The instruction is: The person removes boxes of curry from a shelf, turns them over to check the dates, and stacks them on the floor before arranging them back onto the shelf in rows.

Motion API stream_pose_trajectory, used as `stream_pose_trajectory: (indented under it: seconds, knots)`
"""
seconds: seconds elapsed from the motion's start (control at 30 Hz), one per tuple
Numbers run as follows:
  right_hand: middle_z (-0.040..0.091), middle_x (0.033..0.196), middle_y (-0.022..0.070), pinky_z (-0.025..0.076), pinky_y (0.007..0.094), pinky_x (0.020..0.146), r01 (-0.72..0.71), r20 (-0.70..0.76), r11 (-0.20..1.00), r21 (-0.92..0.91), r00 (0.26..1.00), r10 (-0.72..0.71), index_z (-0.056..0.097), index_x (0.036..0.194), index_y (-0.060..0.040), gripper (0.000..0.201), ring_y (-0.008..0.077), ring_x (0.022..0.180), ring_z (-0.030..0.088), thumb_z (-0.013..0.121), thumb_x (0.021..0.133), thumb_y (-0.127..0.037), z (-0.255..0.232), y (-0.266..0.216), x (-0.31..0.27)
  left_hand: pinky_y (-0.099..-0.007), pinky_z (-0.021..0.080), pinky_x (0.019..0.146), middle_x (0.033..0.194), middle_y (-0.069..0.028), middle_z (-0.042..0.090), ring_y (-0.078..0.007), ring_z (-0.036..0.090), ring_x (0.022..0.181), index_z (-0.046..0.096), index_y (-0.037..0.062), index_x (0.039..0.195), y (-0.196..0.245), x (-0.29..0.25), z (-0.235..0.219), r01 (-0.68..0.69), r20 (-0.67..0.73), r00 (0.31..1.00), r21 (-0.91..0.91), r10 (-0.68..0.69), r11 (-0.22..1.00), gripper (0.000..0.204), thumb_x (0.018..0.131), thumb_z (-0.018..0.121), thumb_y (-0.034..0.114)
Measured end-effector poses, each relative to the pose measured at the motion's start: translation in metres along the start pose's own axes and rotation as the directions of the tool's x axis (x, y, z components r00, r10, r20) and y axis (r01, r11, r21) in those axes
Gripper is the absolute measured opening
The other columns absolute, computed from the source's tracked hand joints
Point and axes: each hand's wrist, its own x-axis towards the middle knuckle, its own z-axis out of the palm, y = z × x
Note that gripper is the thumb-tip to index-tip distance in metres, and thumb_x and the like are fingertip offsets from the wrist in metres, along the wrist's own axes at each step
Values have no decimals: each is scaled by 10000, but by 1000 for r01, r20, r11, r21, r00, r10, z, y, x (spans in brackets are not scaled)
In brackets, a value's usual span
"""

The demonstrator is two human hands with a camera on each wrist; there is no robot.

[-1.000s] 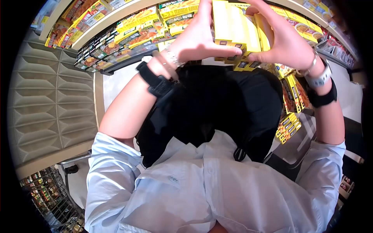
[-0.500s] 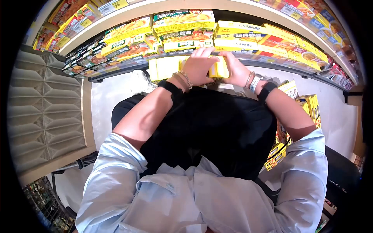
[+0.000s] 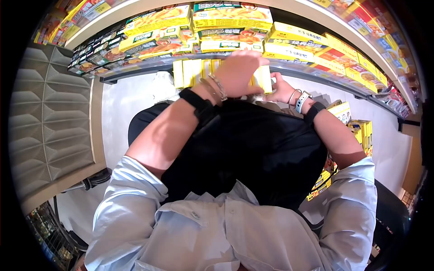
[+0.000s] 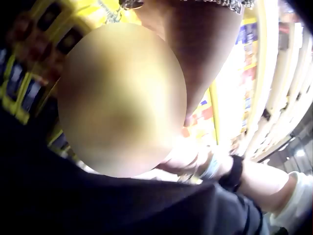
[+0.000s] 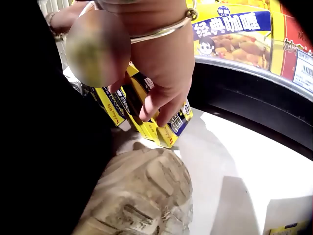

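A row of upright yellow curry boxes [image 3: 192,72] stands low in front of the shelf in the head view. My left hand [image 3: 235,74] lies across the row, its fingers and thumb spanning the boxes near the right end. At that end my right hand [image 3: 282,90] grips the yellow box [image 3: 266,80] from the side. In the right wrist view, the right hand's fingers [image 5: 151,100] bend against the printed curry boxes [image 5: 182,122], just above the floor. A blurred patch hides much of the left wrist view, where the left hand's fingertips are not visible.
Curry boxes [image 3: 233,16] fill the low shelf [image 3: 144,70] ahead. A beige shoe [image 5: 146,191] is close below the right hand. More yellow boxes [image 3: 360,131] stand on the floor at right. A textured panel [image 3: 68,104] borders the left side, with a wire cart [image 3: 49,230] behind.
Both hands have come down from high up with a block of yellow boxes to the row by the shelf. Since then the right hand has slipped slightly lower and right.
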Motion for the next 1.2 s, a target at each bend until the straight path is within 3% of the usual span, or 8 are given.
stream_pose_trajectory:
  seconds: [0.1, 0.2, 0.37, 0.53, 0.67, 1.03, 1.1, 1.2]
  knots:
    - [531, 999, 182, 493, 319, 708, -174, 85, 975, 142, 983, 163, 164, 1263, -9, 962, 237, 894, 560, 795, 560, -191, 2, -5, -2, -297, 453, 727, 832, -85, 594, -229, 573, 810, 604, 59, 912, -13, -18, -36, 128, -186, 969, -180, -162, 975, 228, 761, 630, 228]
    - [486, 1100, 174, 497, 299, 703, 38, 22, 999, 26, 999, -38, 156, 1300, 7, 1007, 229, 905, 551, 795, 557, -224, 13, 27, 19, -230, 440, 609, 724, -22, 600, -102, 562, 673, 595, 44, 860, -16, -33, -112, 622, 256, 764, -50, -592, 781, 163, 811, 595, 200]
    - [514, 1121, 163, 357, 295, 928, -138, 265, 990, 20, 956, 128, 299, 1277, 13, 894, 259, 1047, 480, 783, 558, -206, 10, 14, 25, -394, 464, 623, 738, -155, 617, -322, 597, 709, 623, 29, 714, 11, -47, -72, 326, 343, 895, -67, -285, 943, 230, 743, 571, 251]
    - [576, 1068, 112, 410, 301, 865, 169, 254, 985, -24, 954, -158, 523, 1120, -31, 582, 226, 961, 536, 744, 590, -129, 16, -7, 12, -383, 428, 861, 1064, -220, 554, -337, 538, 988, 503, -36, 1119, 34, -44, 18, 203, 907, 398, 63, -141, 977, 381, 796, 472, 162]
    - [604, 1022, 115, 421, 308, 855, 186, 206, 982, -14, 962, -180, 555, 1083, -34, 504, 224, 940, 549, 723, 613, -99, 19, 0, 18, -352, 269, 1028, 1348, -299, 226, -364, 308, 1238, 199, -80, 1315, 29, -40, 27, 498, 860, 395, 96, -323, 862, 640, 749, 428, 111]
    - [602, 894, 96, 451, 307, 788, 412, 138, 901, -136, 908, -395, 549, 1066, -38, 424, 208, 849, 558, 686, 670, -100, 22, -5, 24, -352, 346, 962, 1284, -291, 298, -369, 387, 1160, 281, -113, 1241, 18, -44, 40, 645, 744, 507, 8, -436, 764, 668, 699, 544, 175]
    - [608, 880, 108, 455, 302, 766, -97, 231, 984, -150, 964, 131, 562, 1050, -56, 435, 206, 823, 564, 705, 655, -167, 18, -14, 20, -344, 342, 964, 1287, -287, 305, -362, 384, 1166, 292, -109, 1237, 14, -42, 41, 652, 772, 471, 21, -427, 758, 670, 697, 541, 199]
    - [620, 900, 120, 455, 312, 781, -13, 224, 967, -253, 972, 71, 573, 1048, -86, 459, 231, 832, 579, 712, 642, -248, 20, 3, 31, -334, 329, 972, 1293, -277, 318, -355, 380, 1173, 302, -101, 1239, 5, -38, 44, 656, 835, 411, 9, -367, 755, 691, 685, 535, 238]
